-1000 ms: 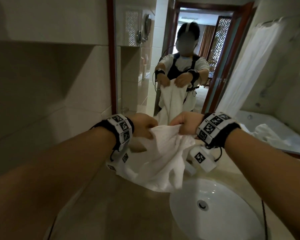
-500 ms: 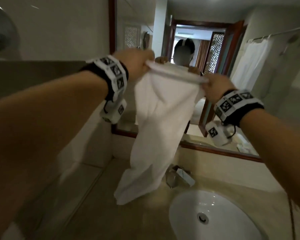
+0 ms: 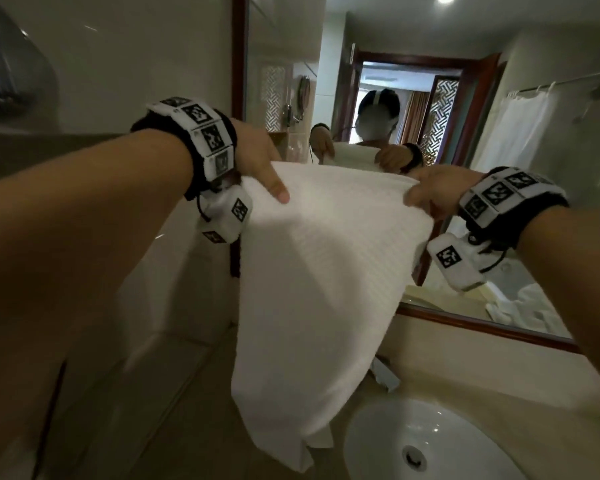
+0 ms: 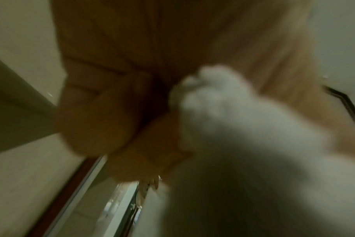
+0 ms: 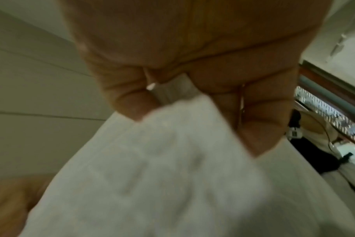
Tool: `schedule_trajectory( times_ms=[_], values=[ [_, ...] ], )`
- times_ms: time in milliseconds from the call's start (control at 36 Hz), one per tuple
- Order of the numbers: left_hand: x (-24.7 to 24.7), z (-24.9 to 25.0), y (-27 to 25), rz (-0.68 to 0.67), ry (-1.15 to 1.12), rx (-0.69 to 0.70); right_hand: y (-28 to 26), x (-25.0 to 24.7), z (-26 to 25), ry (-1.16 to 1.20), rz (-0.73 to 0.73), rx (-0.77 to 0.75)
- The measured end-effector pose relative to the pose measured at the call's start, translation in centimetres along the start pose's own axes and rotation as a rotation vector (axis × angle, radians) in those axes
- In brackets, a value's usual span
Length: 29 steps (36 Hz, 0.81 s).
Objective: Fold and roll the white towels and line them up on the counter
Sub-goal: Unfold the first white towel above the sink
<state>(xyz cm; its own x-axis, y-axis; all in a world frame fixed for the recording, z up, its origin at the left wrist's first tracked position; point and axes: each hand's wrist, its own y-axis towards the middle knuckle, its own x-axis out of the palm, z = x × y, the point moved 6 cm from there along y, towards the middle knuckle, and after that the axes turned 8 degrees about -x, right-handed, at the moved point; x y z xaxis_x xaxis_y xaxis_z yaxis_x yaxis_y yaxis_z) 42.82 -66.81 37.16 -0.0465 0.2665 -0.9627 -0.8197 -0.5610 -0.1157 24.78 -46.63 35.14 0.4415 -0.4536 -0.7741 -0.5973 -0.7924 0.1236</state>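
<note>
Item: one white towel [image 3: 319,289], held up above the counter [image 3: 174,420], its lower end hanging just left of the sink [image 3: 430,452], in front of the mirror [image 3: 520,237].

Hands: left hand [image 3: 257,157] and right hand [image 3: 437,192] each pinched a top corner; fingers were curled round the cloth.

Risks, as judged:
- The lower end could drag into the sink and get wet if lowered off-line.
- A loose pinch could drop a corner.
- Uneven corners would give a crooked fold.
</note>
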Motion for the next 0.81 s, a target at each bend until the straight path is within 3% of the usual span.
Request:
schedule_trajectory(
  times_ms=[56, 111, 194, 278, 333, 472, 583, 694, 750, 805],
  values=[
    [1.3, -0.5, 0.1, -0.150, -0.046, -0.043, 0.6, 0.9, 0.5, 0.006, -0.050, 0.049],
    [2.5, -1.1, 1.0, -0.213, -0.026, -0.097, 1.1, 2.2, 1.2, -0.077, -0.103, 0.099],
    [4.0, -2.2, 4.0, -0.148, 0.150, -0.159, 2.5, 4.5, 1.8, -0.235, -0.139, 0.132],
    [3.9, -2.2, 7.4, 0.101, 0.266, -0.155, 5.4, 5.3, 1.8, -0.434, -0.011, 0.070],
    [1.9, -1.5, 8.2, 0.331, 0.237, -0.136, 7.6, 3.6, 0.9, -0.423, 0.219, -0.018],
    [-5.0, 0.2, 5.6, 0.856, -0.219, 0.026, 9.1, -1.7, -3.4, -0.133, 0.576, -0.178],
    [-7.7, 0.0, 2.2, 1.065, -0.515, 0.229, 6.4, -4.7, -6.6, 0.057, 0.842, -0.388],
    [-7.0, -0.8, -1.3, 1.063, -0.487, 0.259, 2.3, -4.3, -7.3, 0.106, 0.866, -0.406],
    [-5.3, -1.5, -2.4, 0.937, -0.479, 0.226, 1.0, -2.9, -6.9, 0.074, 0.795, -0.395],
    [-2.7, -2.3, -2.7, 0.739, -0.420, 0.167, 0.5, -0.6, -5.4, -0.046, 0.622, -0.289]
  ],
)
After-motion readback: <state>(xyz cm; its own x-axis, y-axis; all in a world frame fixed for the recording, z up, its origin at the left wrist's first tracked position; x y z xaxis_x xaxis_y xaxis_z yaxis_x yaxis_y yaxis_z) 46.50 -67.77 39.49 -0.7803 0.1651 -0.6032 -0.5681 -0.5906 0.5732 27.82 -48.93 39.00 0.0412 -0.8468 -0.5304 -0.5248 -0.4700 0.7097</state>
